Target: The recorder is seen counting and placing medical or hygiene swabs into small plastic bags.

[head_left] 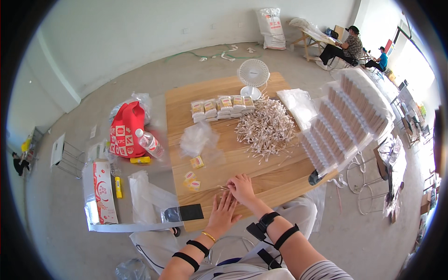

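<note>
My left hand lies on the wooden table near its front edge, fingers stretched out and palm down. My right hand is just beyond it, its fingers curled in a pinch and touching the left fingertips. A few cotton swabs stick out at the right fingertips; how many are inside the grip is hidden. Farther off is a big loose heap of cotton swabs. Left of my hands lie small yellow labels and a stack of clear plastic bags.
Filled swab packets are piled beside a white fan. Bundled swabs in trays rise at the right, near a clear plastic pack. On the left stand a red bag, a bottle and a carton. Two people sit far off.
</note>
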Available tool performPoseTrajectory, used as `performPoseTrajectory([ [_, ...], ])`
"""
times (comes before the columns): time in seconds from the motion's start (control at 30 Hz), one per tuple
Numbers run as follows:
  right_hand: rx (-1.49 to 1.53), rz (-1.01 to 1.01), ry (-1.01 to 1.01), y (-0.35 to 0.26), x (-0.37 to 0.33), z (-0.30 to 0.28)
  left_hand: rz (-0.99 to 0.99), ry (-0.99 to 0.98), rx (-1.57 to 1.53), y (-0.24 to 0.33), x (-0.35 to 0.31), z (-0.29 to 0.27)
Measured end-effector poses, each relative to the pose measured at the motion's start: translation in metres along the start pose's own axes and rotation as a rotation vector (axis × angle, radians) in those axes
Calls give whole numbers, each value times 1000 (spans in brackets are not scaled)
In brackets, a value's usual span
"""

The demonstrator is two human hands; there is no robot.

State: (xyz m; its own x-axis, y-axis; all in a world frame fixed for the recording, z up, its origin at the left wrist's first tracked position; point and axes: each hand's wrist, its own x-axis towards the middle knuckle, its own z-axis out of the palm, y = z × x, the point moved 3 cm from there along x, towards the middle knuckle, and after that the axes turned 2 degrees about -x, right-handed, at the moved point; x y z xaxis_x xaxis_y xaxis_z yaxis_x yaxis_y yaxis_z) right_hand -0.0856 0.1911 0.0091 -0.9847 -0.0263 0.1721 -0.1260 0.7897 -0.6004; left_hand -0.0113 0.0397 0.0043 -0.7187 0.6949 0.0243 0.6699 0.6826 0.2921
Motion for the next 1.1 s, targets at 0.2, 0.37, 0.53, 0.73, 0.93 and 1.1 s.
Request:
performPoseTrajectory([
  [0.2,232,31,54,35,-13,-27,-27,113,-185,-2,5,-18],
  [0.37,214,167,310,41,-46,-48,-92,171,-162,-19,23,-22],
  [0.53,332,74,296,0,-37,-12,-76,204,-252,-19,36,-1],
  [0.73,504,80,324,-14,-23,1,-65,228,-360,-18,32,-4],
  [0.93,346,222,393,28,-47,-41,-87,69,9,-21,28,-12],
  [1.1,280,217,375,32,-57,-42,-133,80,107,-12,29,-4],
])
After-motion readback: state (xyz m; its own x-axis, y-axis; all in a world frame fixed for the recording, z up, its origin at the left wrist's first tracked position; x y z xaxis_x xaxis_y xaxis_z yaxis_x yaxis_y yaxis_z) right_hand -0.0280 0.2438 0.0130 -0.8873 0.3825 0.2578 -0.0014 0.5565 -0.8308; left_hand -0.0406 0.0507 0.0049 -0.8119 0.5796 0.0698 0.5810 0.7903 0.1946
